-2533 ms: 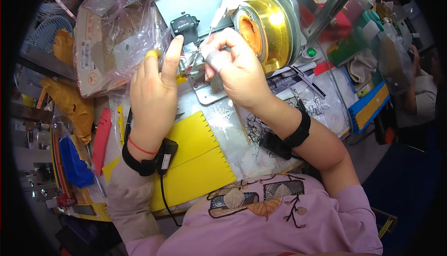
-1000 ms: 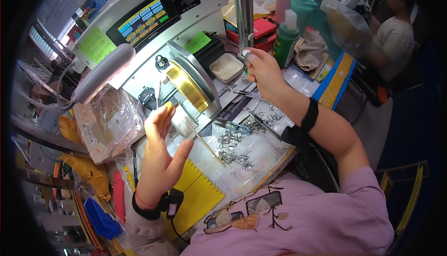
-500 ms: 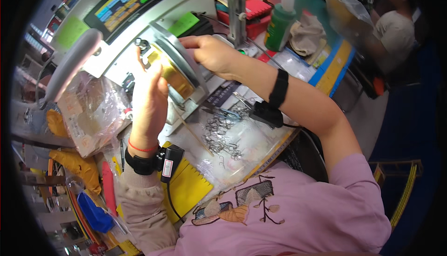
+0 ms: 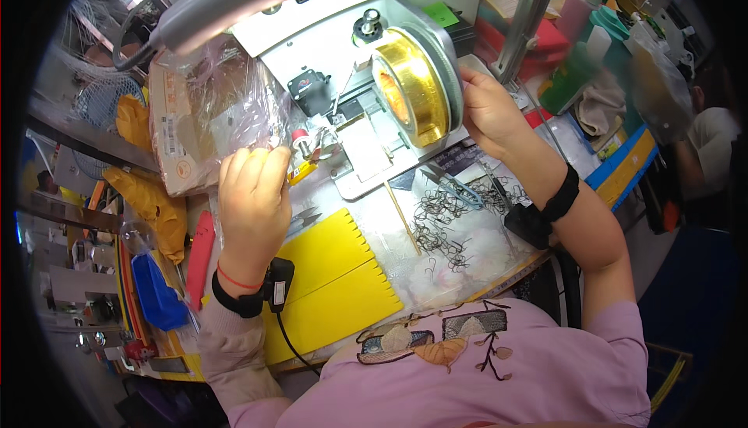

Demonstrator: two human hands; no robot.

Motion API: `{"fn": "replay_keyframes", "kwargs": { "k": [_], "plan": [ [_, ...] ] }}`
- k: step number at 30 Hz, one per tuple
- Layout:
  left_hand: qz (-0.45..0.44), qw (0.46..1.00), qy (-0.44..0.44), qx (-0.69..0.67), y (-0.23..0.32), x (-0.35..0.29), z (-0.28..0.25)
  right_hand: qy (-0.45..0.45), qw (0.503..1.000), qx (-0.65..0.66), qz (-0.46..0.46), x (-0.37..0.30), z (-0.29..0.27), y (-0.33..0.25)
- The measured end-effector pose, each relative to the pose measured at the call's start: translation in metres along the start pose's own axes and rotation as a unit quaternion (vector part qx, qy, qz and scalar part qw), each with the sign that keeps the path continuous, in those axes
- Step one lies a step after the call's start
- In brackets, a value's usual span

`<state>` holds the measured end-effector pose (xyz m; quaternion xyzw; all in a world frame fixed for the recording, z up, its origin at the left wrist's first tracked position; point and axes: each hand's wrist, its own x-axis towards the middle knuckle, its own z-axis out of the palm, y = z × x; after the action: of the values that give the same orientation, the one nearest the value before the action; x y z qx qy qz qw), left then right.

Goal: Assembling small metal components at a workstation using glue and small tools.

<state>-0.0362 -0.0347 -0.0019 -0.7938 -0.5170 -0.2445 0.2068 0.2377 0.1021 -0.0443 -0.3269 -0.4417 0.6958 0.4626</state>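
The left hand (image 4: 255, 198) is curled, fingers bent close together with the knuckles up; their tips are turned under, so I cannot tell whether they grip anything. Just to the right of these fingers is a small red knob (image 4: 300, 137) on the front of a white machine (image 4: 312, 54). A box (image 4: 173, 128) with clear plastic bunched over it lies just left of them and beyond, and a yellow sheet (image 4: 327, 284) with a notched edge lies nearer the person.

The right hand (image 4: 497, 115) has its fingers partly bent at the right edge of a grey disc (image 4: 449, 62). The disc partly hides the tips, so whether they grip it I cannot tell. Just left of these fingers, against the disc, stands the machine's gold roll (image 4: 428, 109).

Between the two sets of fingers, a pale flat block (image 4: 362, 151) rests on the machine. Nearer the person than the right fingers, blue-handled snips (image 4: 466, 193) and a tangle of black hooks (image 4: 436, 229) lie on the bench (image 4: 487, 268). A green bottle (image 4: 565, 85) stands to their right.
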Motion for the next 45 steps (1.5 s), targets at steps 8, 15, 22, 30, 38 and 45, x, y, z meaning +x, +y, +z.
{"fn": "replay_keyframes", "kwargs": {
  "k": [8, 15, 22, 30, 38, 45],
  "plan": [
    [-0.032, 0.998, 0.04, -0.022, -0.007, 0.007, 0.016, 0.065, 0.997, 0.022, -0.023, -0.011, 0.018, -0.003],
    [-0.019, 0.994, 0.035, -0.104, -0.014, -0.005, 0.028, -0.11, 0.923, -0.152, -0.336, -0.09, 0.036, 0.001],
    [-0.085, 0.981, -0.073, -0.16, -0.021, 0.012, 0.011, -0.132, 0.99, -0.006, 0.05, -0.08, 0.098, 0.031],
    [-0.136, 0.808, -0.046, -0.572, -0.028, 0.104, 0.048, -0.1, 0.994, 0.051, -0.013, -0.033, 0.107, 0.043],
    [-0.03, 0.872, -0.082, -0.482, -0.038, 0.108, 0.062, -0.1, 0.99, 0.063, 0.078, -0.025, 0.099, 0.052],
    [-0.081, 0.7, -0.339, -0.623, -0.051, 0.074, 0.048, -0.042, 0.996, 0.04, 0.062, -0.009, 0.108, 0.059]
  ]
}}
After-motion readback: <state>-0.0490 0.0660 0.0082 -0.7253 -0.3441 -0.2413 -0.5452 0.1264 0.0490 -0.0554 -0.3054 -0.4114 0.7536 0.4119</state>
